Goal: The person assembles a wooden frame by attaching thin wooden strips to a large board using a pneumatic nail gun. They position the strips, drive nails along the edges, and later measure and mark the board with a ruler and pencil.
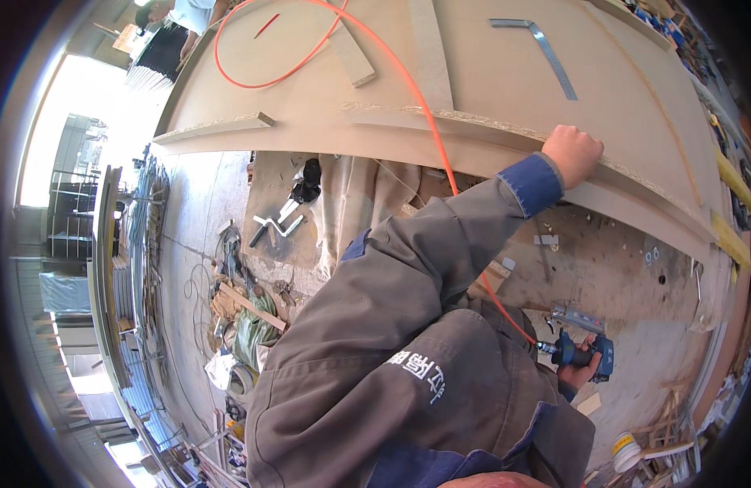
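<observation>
My left arm reaches across to the right. My left hand is closed over the top edge of a long particle board strip, which stands on edge along the near side of a large beige panel. Lower right, away from the panel, my right hand grips a blue and black air nail gun by its handle. An orange air hose joins the gun, passes behind my left arm and loops over the panel.
A metal square and loose board strips lie on the panel. Another person is at the far left. Scraps and a green sheet litter the floor, along with a metal-and-black tool. A white bucket is lower right.
</observation>
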### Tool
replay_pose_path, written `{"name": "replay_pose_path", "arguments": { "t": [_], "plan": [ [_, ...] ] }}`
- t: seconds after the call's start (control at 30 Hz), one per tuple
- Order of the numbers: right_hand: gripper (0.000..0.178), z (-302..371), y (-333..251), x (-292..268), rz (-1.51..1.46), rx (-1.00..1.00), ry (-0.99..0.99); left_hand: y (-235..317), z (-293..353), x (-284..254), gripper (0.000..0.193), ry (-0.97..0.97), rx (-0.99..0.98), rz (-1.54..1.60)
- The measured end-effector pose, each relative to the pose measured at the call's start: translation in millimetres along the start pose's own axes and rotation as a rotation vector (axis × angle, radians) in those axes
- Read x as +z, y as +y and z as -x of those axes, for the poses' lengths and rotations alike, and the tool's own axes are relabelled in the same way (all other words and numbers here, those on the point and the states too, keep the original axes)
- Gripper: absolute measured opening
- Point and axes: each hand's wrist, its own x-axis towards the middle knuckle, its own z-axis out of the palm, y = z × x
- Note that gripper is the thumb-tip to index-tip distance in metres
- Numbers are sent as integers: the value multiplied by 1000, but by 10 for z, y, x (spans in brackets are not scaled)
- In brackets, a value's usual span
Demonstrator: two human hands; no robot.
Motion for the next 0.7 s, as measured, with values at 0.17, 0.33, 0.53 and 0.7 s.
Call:
{"name": "replay_pose_path", "arguments": {
  "t": [0.17,0.33,0.53,0.7],
  "plan": [
    [54,34,15,92,26,-50,64,29,-4,5,30,-20,22,-10],
    [51,49,1,103,34,-39,-65,31,19,-29,31,-29,-7,-5],
    [45,33,20,70,54,-23,-118,-19,113,-60,33,-11,-18,2],
    [51,41,52,151,-8,-51,14,33,54,-37,35,-7,4,-7]
  ]
}}
